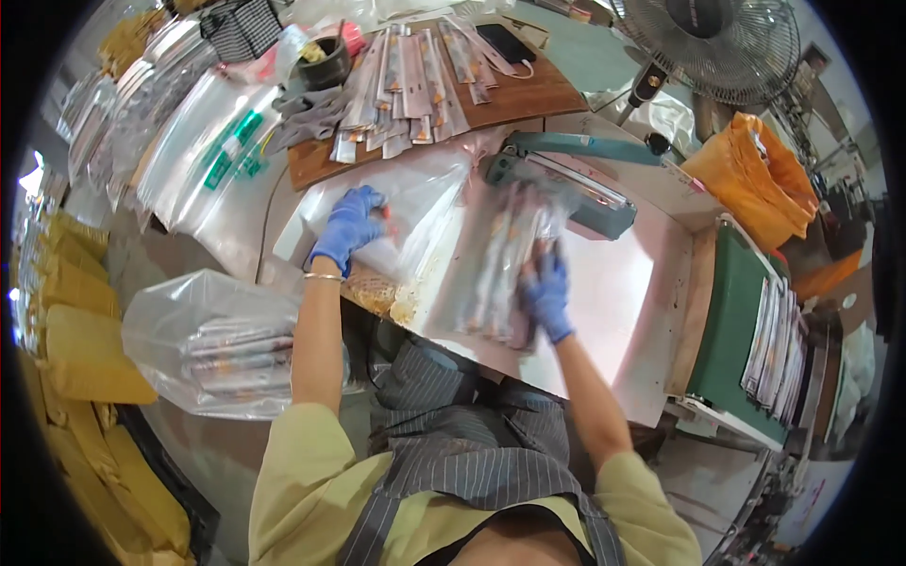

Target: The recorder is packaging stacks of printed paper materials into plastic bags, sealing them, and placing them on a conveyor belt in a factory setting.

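Clock face: centred on the view, twelve pointing away from the wearer.
Bundle: flat, elongated printed packets [493, 274], blurred, just off centre toward three o'clock, over the pale worktop [609, 297].
Right hand: blue-gloved right hand [547, 291], at three o'clock, against the bundle's right side; blur hides the fingers, so how far they are closed, and whether they grip, cannot be told.
Left hand: blue-gloved left hand [353, 226], at ten o'clock, at the clear plastic film [415, 203]; fingers partly bent, some tips bare; cannot tell whether they pinch the film. A bangle [324, 276] circles the wrist.
Sealer: green long-armed bench device [590, 203], at two o'clock, just beyond the bundle.
Board: brown wood [530, 102], toward twelve, bearing loose packets [408, 90] and a black phone [503, 42] with a white cable.
Cup: dark vessel [326, 71], at eleven o'clock; grey glove [311, 118] beside it.
Bag: clear, packets inside [203, 292], between eight and nine o'clock.
Side stand: green-topped [722, 330], past three o'clock, with a stack of packets [776, 349].
Sack: orange, open-mouthed [746, 179], at two o'clock.
Fan: grilled [713, 47], between one and two o'clock.
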A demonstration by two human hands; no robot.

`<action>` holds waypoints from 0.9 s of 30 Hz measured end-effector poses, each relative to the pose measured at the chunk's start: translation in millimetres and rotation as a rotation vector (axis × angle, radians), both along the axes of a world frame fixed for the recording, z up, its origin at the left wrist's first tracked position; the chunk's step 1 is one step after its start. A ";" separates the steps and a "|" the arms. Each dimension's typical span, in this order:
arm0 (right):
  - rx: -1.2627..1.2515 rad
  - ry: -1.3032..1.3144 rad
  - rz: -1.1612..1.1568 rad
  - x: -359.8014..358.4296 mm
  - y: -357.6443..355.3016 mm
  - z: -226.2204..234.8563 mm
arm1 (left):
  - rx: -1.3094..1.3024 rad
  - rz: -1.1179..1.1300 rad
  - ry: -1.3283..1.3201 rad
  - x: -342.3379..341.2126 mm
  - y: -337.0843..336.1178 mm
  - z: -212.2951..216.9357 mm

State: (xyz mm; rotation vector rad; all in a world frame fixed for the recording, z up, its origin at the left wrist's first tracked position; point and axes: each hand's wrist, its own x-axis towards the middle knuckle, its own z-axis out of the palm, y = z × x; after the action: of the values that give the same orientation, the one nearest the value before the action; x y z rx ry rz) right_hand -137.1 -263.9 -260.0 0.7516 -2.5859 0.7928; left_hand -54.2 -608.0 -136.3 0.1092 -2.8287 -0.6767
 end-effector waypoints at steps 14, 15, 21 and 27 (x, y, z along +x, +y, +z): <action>-0.682 -0.414 0.230 48.0 -93.6 116.6 | 0.217 0.096 0.379 -10.1 97.9 9.7; -0.710 -0.524 0.237 45.5 -93.1 117.7 | 0.214 0.128 0.404 -11.0 93.7 9.9; -0.616 -0.529 0.248 44.3 -84.7 141.0 | -0.018 0.338 0.632 -5.0 67.1 1.7; -0.768 -0.875 0.532 54.1 -114.3 134.2 | 0.294 0.355 0.638 -8.2 94.1 -9.4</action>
State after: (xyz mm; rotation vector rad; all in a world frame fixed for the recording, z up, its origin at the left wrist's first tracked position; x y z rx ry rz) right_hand -83.1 -378.2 -125.7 0.9633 -2.3050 2.5479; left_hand -62.4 -513.8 -145.7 0.3632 -2.0265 -0.8521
